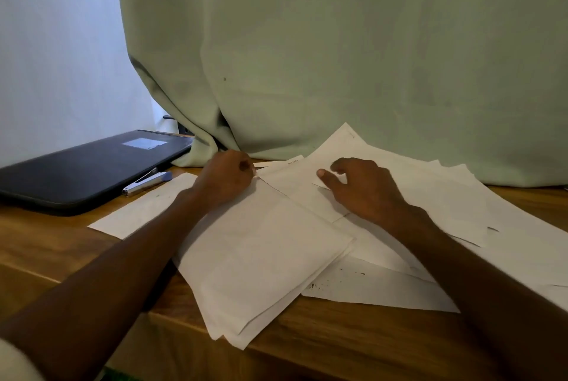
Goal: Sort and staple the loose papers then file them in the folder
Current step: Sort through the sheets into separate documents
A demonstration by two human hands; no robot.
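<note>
White loose papers (264,254) lie spread over the wooden desk (46,245). Left hand (226,179) pinches a sheet's far corner; right hand (365,188) rests on them, fingers relaxed. Black folder (83,170) lies closed at left, stapler (147,182) beside it.

White loose papers (264,257) lie fanned and overlapping across the wooden desk, several turned at different angles, one near stack jutting over the front edge and one low sheet flecked with dark marks. A silver stapler (147,182) with a blue end lies flat at the left, just beside the papers. Touching it behind, the dark folder (89,170) lies closed, a pale label on its cover.
</note>
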